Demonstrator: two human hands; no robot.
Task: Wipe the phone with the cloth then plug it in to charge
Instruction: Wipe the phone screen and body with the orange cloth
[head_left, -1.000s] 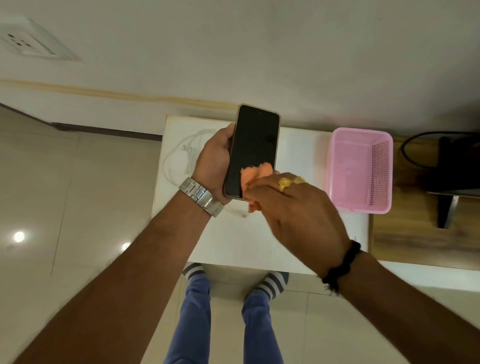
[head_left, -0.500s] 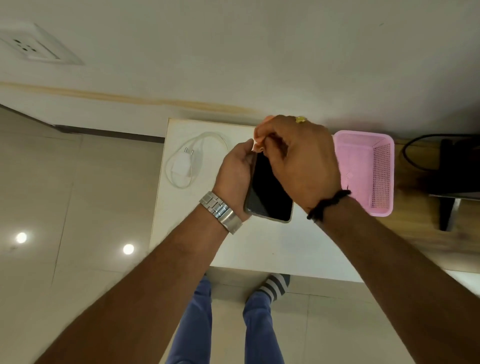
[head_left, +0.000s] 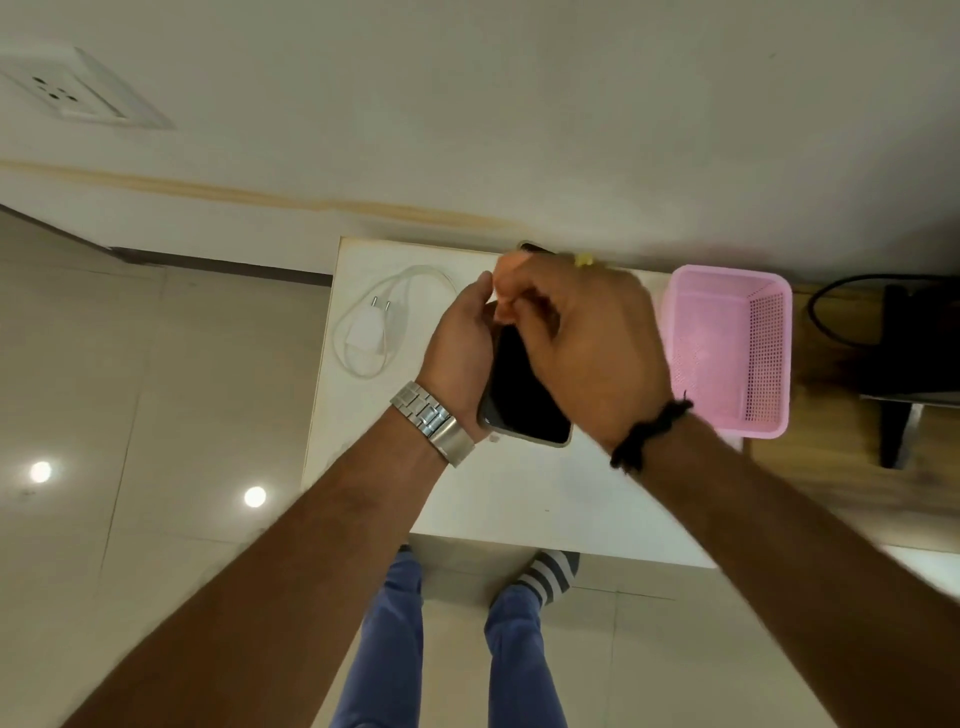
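Black-screened phone gripped in left hand, right hand over it pinching orange cloth

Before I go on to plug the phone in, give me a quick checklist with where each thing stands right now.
1. Phone held firmly in left hand: ok.
2. Cloth put down so right hand is free: not ok, fingers grip it at the phone's top.
3. Screen wiped clean: cannot tell.
4. Charger within reach on the table: ok.
5. Cable joined to phone: not ok.
6. Wall socket free: ok.
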